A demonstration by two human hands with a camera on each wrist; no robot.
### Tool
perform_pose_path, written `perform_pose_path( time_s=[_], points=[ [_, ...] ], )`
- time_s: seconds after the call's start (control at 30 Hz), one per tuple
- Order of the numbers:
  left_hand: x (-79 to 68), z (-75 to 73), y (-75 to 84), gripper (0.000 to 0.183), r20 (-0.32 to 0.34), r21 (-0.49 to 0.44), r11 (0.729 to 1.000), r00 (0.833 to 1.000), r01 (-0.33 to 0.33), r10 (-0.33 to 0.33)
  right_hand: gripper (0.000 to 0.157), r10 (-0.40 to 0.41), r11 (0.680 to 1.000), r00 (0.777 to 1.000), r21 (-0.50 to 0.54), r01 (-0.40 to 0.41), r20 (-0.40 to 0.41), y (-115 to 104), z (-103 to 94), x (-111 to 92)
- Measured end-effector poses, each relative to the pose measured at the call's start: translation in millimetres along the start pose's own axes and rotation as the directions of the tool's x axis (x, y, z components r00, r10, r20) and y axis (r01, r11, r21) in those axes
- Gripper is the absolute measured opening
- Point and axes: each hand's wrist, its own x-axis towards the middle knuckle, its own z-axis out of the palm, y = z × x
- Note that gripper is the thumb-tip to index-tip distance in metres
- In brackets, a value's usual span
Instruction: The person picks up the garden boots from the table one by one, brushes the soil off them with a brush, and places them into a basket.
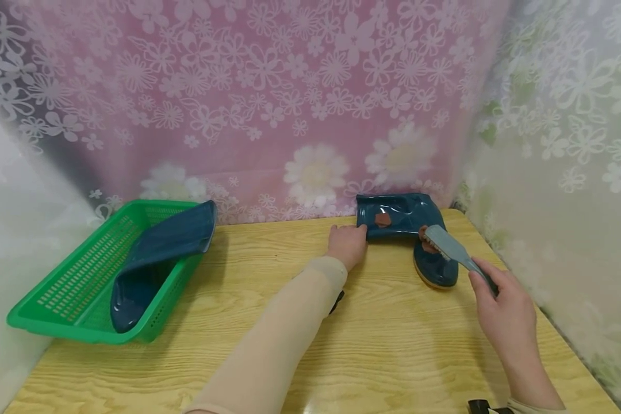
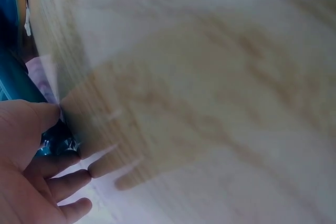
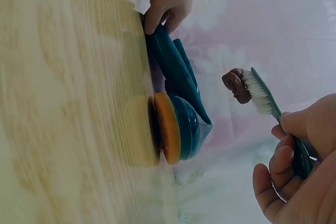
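Note:
A dark blue-green rubber boot (image 1: 401, 215) lies on its side on the table, with a brown patch (image 1: 383, 219) on its shaft. My left hand (image 1: 348, 246) pinches the top edge of that shaft; the right wrist view shows the thumb on it. In my right hand (image 1: 507, 307) is a scrub brush (image 1: 447, 244), gripped by the handle. A brown mud-like lump (image 3: 237, 85) sticks to the pale bristles. The right wrist view shows the brush raised apart from the boot, whose foot has an orange-tan sole (image 3: 168, 128).
At the left, a green plastic basket (image 1: 28, 316) holds a second blue boot (image 1: 165, 236), its shaft leaning over the rim. The wood-grain table (image 1: 269, 276) ends at floral curtains (image 1: 290, 103) behind and on the right.

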Motion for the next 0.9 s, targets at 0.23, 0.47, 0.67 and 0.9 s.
perform_pose_path(
  time_s=[0.23,0.47,0.67,0.9],
  points=[
    [-2.1,1.9,-5.0,0.032,-0.018,0.007,1.000,1.000,-0.007,0.007,0.045,0.032,0.999,0.999,-0.006,-0.032,0.015,-1,2.9,1],
    [-10.2,-5.7,-6.1,0.030,-0.052,-0.018,1.000,0.999,-0.015,0.014,0.047,0.020,1.000,1.000,-0.001,-0.020,0.022,-1,1.4,0],
    [-14.2,-11.0,-12.0,0.031,-0.149,-0.021,0.999,0.988,-0.030,0.026,0.046,0.014,1.000,1.000,0.007,-0.014,0.021,1,0.7,0],
    [-22.1,-17.5,-22.9,0.036,-0.246,-0.052,0.996,0.968,-0.068,0.053,0.046,0.020,1.000,0.999,0.007,-0.021,0.029,2,0.6,2]
  ],
)
